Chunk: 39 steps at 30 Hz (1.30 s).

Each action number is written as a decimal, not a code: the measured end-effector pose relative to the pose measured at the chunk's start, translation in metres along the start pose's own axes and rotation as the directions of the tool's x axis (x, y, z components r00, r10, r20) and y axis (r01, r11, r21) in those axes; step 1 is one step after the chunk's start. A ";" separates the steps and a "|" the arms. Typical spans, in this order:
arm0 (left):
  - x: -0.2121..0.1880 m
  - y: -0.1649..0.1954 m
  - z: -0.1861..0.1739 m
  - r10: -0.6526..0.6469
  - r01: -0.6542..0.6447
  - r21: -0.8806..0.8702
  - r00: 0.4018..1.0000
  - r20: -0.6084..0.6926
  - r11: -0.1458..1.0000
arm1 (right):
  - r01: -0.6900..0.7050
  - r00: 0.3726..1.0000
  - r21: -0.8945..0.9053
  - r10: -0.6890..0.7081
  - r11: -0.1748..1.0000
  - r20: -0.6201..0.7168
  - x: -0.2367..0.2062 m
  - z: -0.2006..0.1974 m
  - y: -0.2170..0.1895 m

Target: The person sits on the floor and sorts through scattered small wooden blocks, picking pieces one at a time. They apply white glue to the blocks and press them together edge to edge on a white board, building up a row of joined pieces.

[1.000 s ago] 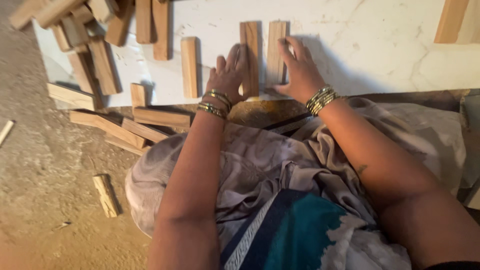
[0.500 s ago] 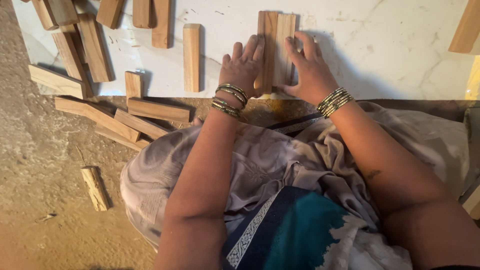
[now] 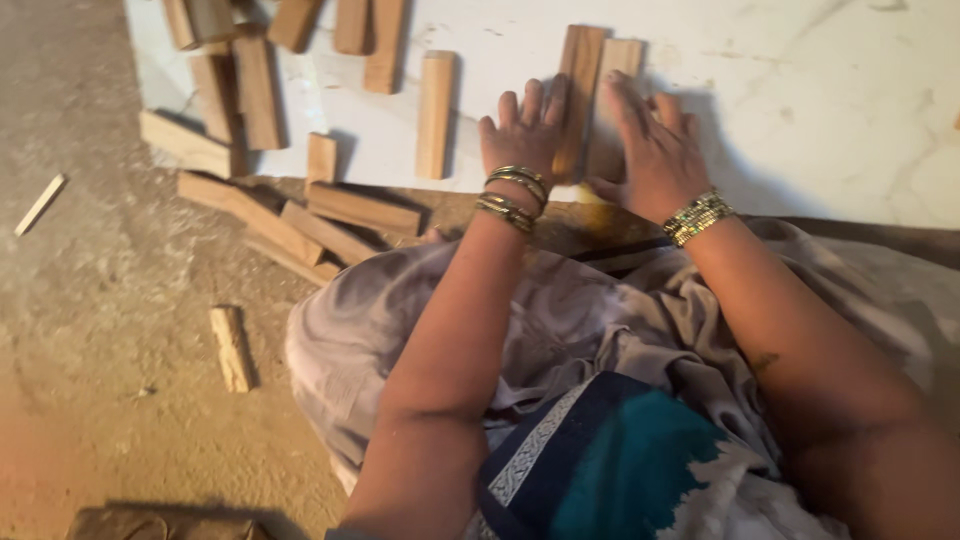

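On the white slab: pair of wooden blocks (image 3: pixel 598 85) lies side by side, touching, long sides upright in view.
Left hand (image 3: pixel 527 135): flat, fingers spread, pressing the darker block's left edge; nothing grasped.
Right hand (image 3: pixel 655 150): flat and open over the paler block's lower end.
Nearby: single block (image 3: pixel 435 113) just left; loose blocks (image 3: pixel 300 215) at the slab edge.

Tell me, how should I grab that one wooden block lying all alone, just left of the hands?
Take the lone wooden block across its two long sides, near the middle, coming from above. It lies flat on the white slab, with bare space on both sides for fingers; the left hand is nearest.
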State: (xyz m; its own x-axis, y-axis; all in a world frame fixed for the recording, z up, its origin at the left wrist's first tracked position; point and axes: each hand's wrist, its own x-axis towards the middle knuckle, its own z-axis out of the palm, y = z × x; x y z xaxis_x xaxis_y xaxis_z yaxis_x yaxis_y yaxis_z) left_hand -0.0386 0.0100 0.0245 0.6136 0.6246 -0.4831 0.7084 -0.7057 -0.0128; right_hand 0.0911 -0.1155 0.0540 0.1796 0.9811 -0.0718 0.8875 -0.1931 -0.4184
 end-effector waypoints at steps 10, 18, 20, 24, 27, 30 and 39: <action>0.000 0.015 -0.008 0.007 -0.021 -0.073 0.983 -0.181 0.997 | -0.081 0.986 -0.061 0.070 0.995 -0.154 -0.002 0.020 0.027; 0.018 0.035 0.007 -0.061 -0.259 -0.719 0.920 -0.387 0.645 | -0.300 0.895 0.537 0.427 0.788 -0.126 0.006 0.002 0.021; 0.026 0.040 0.008 -0.073 -0.260 -0.891 0.949 -0.307 0.372 | -0.086 0.929 0.582 0.275 0.809 -0.246 0.002 0.003 0.002; 0.038 0.030 0.010 -0.190 -0.237 -0.924 0.934 -0.301 0.299 | 0.309 0.895 0.440 -0.101 0.843 -0.435 -0.008 0.005 -0.011; 0.051 -0.030 -0.004 -0.188 -0.243 -0.840 0.909 -0.371 0.484 | 0.233 0.909 0.447 -0.031 0.864 -0.416 -0.005 0.004 0.009; 0.053 -0.141 -0.022 -0.136 -0.264 -0.661 0.862 -0.488 0.702 | 0.080 0.904 0.612 0.201 0.787 -0.377 -0.003 0.009 0.029; -0.006 -0.299 -0.005 -0.383 0.043 -0.736 0.874 -0.300 0.675 | 0.055 0.928 0.598 0.180 0.800 -0.325 -0.003 0.018 0.034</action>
State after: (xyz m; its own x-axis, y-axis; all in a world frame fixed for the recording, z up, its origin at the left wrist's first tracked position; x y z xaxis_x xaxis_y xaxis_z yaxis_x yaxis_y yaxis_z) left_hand -0.2524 0.2186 0.0356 0.3695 0.9162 -0.1549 0.7617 -0.2032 0.6152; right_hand 0.1129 -0.1251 0.0236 0.4641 0.8725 0.1525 0.4655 -0.0939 -0.8800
